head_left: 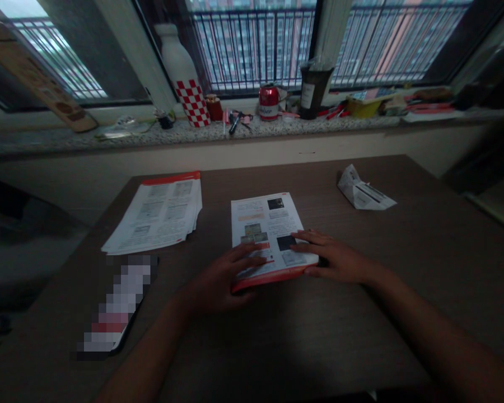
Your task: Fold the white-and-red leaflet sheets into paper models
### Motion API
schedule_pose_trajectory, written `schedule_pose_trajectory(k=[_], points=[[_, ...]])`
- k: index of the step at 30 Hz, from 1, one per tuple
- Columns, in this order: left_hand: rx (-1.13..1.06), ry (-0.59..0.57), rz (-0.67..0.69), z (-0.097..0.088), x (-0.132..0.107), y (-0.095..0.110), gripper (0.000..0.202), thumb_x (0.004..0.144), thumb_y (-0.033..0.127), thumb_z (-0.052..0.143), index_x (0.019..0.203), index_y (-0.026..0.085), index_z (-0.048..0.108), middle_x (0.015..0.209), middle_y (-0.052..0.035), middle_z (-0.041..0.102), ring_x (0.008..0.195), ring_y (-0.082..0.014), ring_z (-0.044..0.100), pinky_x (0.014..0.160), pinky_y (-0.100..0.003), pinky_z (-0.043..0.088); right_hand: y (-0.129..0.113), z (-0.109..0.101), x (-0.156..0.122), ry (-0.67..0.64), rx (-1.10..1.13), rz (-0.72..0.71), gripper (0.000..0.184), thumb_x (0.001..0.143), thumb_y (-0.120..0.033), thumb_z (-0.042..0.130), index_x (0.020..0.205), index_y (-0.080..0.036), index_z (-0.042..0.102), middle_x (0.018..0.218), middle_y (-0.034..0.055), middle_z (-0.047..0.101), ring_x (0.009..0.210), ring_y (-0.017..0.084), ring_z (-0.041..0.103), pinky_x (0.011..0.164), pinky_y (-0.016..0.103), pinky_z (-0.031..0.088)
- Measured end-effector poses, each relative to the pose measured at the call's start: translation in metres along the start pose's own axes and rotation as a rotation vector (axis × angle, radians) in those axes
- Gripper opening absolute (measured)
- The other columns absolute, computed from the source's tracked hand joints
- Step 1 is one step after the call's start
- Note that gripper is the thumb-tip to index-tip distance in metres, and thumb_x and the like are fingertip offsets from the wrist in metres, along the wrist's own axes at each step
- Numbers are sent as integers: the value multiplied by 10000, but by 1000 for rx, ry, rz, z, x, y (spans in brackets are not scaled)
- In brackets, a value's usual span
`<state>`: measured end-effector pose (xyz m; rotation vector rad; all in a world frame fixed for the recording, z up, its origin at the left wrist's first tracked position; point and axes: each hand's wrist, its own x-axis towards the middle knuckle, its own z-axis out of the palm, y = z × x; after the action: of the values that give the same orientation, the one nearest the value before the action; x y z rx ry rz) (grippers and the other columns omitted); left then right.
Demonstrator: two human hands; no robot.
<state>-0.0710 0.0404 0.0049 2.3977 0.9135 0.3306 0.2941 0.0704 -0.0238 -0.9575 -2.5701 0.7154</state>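
Note:
A printed leaflet (264, 224) with text, small pictures and a red lower edge lies in the middle of the dark wooden table (403, 268). My left hand (222, 280) rests on its lower left corner with fingers stretched flat over the paper. My right hand (336, 257) lies on the lower right corner, fingers extended and pressing the sheet down. Both hands hold the near edge, which looks folded or lifted a little.
A stack of similar leaflets (155, 212) lies at the left. A folded paper (363, 190) sits at the right rear. A phone-like object (117, 302) lies at the near left. The windowsill holds a checkered bottle (185, 78), a red can (269, 102) and a dark cup (313, 89).

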Motion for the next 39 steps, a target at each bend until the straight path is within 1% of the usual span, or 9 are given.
schedule_pose_trajectory(k=[5, 10, 15, 21, 24, 26, 29, 33, 39], points=[[-63, 36, 21, 2, 1, -8, 658, 924, 74, 621, 1524, 328, 530, 1643, -53, 459, 1533, -266, 407, 1250, -523, 376, 1, -2, -1, 8, 68, 20, 658, 957, -461, 735, 1565, -380, 494, 1675, 63, 418, 1558, 345, 355, 1268, 653, 254], [-70, 114, -1, 4, 5, -10, 454, 1023, 161, 554, 1446, 319, 606, 1531, -40, 594, 1422, -234, 552, 1189, -465, 463, -5, -9, -3, 15, 160, 9, 735, 889, -518, 791, 1546, -332, 519, 1626, 94, 492, 1522, 369, 413, 1251, 661, 290], [-33, 205, -118, 7, 6, -8, 299, 1069, 269, 534, 1329, 298, 680, 1312, -27, 737, 1152, -212, 727, 1005, -369, 583, -12, -11, 1, 122, 180, 69, 379, 1011, -424, 644, 1355, -264, 643, 1382, 112, 688, 1237, 279, 677, 1041, 480, 560], [-58, 246, -264, 4, 15, -3, 264, 1085, 331, 499, 1248, 273, 698, 1096, -14, 790, 924, -201, 769, 846, -312, 608, -20, -7, 9, 253, 174, 223, 286, 1057, -459, 545, 1154, -237, 699, 1066, 73, 777, 933, 234, 742, 834, 380, 585], [-28, 245, -249, 2, 25, -7, 264, 1080, 309, 499, 1272, 267, 675, 1131, -29, 769, 952, -208, 758, 862, -327, 609, -20, -3, 14, 295, 153, 318, 289, 1060, -481, 525, 1062, -240, 684, 940, 53, 774, 805, 229, 735, 728, 357, 572], [29, 243, -212, 4, 31, -13, 250, 1067, 300, 521, 1258, 256, 677, 1206, -51, 735, 1022, -220, 740, 907, -350, 608, -17, 1, 18, 321, 125, 325, 273, 1065, -464, 513, 1063, -246, 676, 962, 63, 773, 819, 239, 737, 744, 374, 578], [136, 262, -190, 10, 38, -27, 266, 1057, 313, 545, 1286, 249, 663, 1371, -81, 658, 1200, -255, 682, 1041, -419, 571, -10, 6, 22, 350, 50, 278, 235, 1062, -413, 515, 1096, -247, 677, 1018, 85, 759, 903, 261, 730, 806, 413, 591], [262, 266, -203, 18, 42, -41, 350, 1051, 332, 561, 1373, 205, 605, 1573, -126, 518, 1461, -333, 480, 1193, -540, 437, -2, 10, 24, 375, -71, 198, 211, 1054, -365, 547, 1168, -245, 678, 1206, 130, 710, 1131, 302, 681, 962, 480, 574], [281, 212, -258, 14, 42, -34, 520, 1021, 376, 616, 1486, 180, 490, 1504, -148, 575, 1402, -342, 517, 1160, -549, 452, 3, 15, 21, 326, -99, 184, 235, 1045, -327, 567, 1247, -246, 656, 1358, 134, 656, 1238, 320, 646, 1052, 533, 541]])
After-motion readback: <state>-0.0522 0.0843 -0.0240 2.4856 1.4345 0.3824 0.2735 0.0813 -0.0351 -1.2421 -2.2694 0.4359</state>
